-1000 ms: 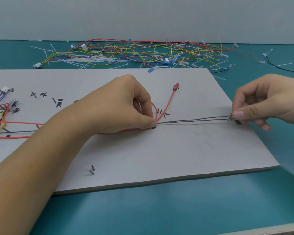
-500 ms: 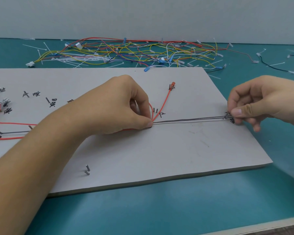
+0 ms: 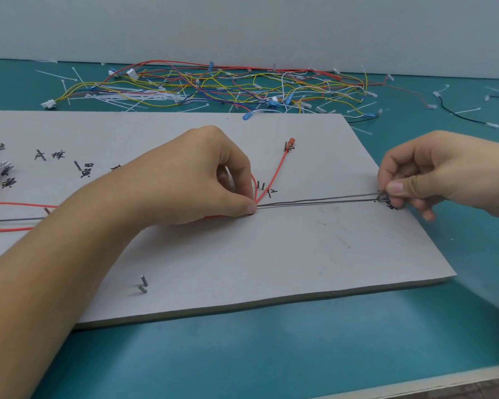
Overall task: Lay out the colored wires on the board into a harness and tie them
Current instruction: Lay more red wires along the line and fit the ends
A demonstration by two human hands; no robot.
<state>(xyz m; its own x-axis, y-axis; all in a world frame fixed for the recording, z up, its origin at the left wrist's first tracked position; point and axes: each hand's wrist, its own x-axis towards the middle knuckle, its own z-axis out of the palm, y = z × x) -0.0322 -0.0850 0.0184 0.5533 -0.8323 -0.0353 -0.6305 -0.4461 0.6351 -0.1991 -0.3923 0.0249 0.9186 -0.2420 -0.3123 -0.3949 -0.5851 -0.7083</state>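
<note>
- I see bright, even light everywhere.
- A soft shadow lies under the left hand [image 3: 185,180] and along the board's [image 3: 257,260] near edge.
- The right side of the worktop [image 3: 473,326] looks smeared and blurry.
- The middle looks sharp.

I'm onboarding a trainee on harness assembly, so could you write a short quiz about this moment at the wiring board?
1. True or false: the left hand pins the grey wires to the board where the red wire branches off.
2. What does the right hand pinch? A) a cable tie B) the right end of the grey wires C) the red terminal
3. Fill in: the loose wire pile lies ___ the board, on the teal table.
Key: 1 true; 2 B; 3 behind (its far side).
</note>
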